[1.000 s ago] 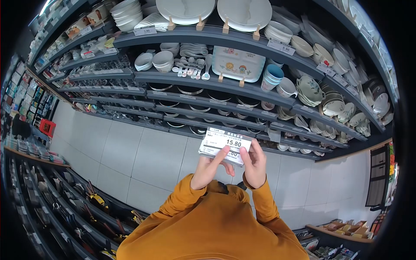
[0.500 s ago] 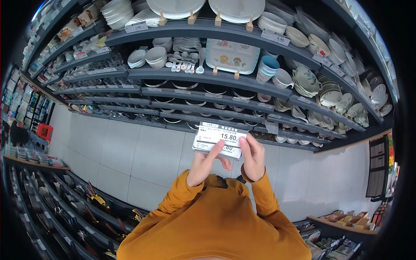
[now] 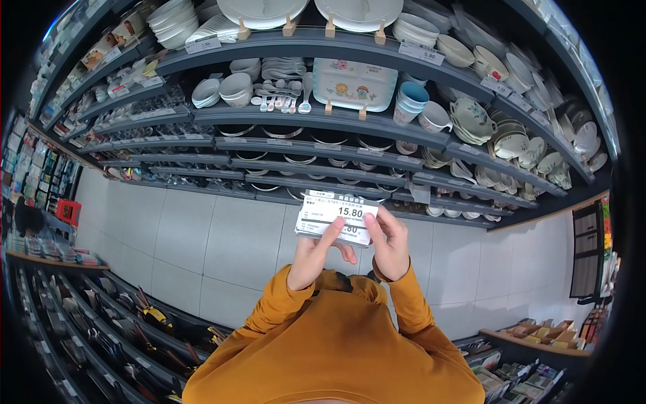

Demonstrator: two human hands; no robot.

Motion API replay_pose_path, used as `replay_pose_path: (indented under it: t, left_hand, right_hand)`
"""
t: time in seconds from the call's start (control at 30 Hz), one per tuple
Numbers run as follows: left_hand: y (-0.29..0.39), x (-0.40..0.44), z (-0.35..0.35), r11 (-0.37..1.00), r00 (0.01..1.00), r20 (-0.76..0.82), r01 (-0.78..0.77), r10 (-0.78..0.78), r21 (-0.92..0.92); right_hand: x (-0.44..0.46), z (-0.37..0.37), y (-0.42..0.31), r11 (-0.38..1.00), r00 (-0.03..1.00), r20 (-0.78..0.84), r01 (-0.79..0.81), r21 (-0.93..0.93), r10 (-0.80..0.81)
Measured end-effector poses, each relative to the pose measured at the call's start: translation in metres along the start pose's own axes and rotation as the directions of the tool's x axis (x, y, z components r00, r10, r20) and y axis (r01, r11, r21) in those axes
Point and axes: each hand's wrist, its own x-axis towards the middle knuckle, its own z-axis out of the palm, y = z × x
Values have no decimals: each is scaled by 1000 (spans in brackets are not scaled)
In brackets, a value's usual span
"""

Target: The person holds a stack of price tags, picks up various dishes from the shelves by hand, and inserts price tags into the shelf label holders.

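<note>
A stack of white price labels (image 3: 321, 214), the top one printed 15.80, is held up in front of my chest. My left hand (image 3: 313, 257) grips the stack from below, with its thumb lying over the front. At the right end of the stack, my right hand (image 3: 390, 244) holds the edge with its thumb pressed on the front face. The fingers behind the labels are partly hidden. Beyond the labels rises a dark shelf (image 3: 269, 116) of tableware, with a patterned divided tray (image 3: 354, 84) standing on it and blue cups (image 3: 412, 99) beside the tray.
White bowls (image 3: 171, 24) and large plates (image 3: 360, 12) stand on the upper shelf. Grey floor tiles (image 3: 235, 239) run between the shelving units. Utensils hang on a rack (image 3: 108, 323) at the lower left, and a wooden-edged shelf (image 3: 531, 342) stands at the lower right.
Both hands and the labels have shifted slightly left in the view. The shelves have also moved left and a little up. The grip on the stack looks the same.
</note>
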Motion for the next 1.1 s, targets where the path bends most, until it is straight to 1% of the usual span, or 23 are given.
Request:
replay_pose_path:
  t: [0.2,0.3,0.4,0.5,0.6,0.63,0.73,0.77,0.83,0.9,1.0,1.1]
  left_hand:
    - [-1,1,1,1000,1000,1,11,-11,0]
    - [-3,1,2,1000,1000,8,21,-21,14]
    - [-4,1,5,999,999,14,30,-30,20]
    - [-8,1,5,999,998,23,52,-53,13]
    - [-18,1,4,995,995,2,102,-102,21]
    - [-21,1,5,991,992,-17,129,-128,34]
    - [-31,4,10,976,978,-33,209,-207,58]
    - [-34,5,11,970,972,-25,236,-235,59]
    - [-41,8,21,959,961,-29,276,-274,66]
    - [-49,13,33,946,950,9,311,-313,89]
    - [-61,19,56,930,936,44,342,-350,136]
    - [-75,22,84,919,925,95,344,-367,194]
  right_hand:
    - [-1,-3,3,1000,999,26,-28,-4,28]
    - [0,-2,2,999,1000,-6,25,-32,-26]
    - [-1,-2,4,998,999,-28,41,-39,-42]
    - [-5,-9,6,993,998,6,-54,-104,55]
    - [-12,-16,15,985,997,12,-72,-159,74]
    - [-12,-12,20,994,997,-57,38,-104,-44]
    - [-20,-20,19,991,997,-75,-42,-128,33]
    - [-23,-23,18,991,994,-98,-49,-122,37]
    - [-31,-36,17,983,994,-94,-73,-170,57]
    - [-42,-51,20,974,992,-104,-92,-207,72]
    - [-57,-75,20,976,979,-185,-126,-180,92]
    - [-74,-101,22,985,963,-256,-119,-125,84]
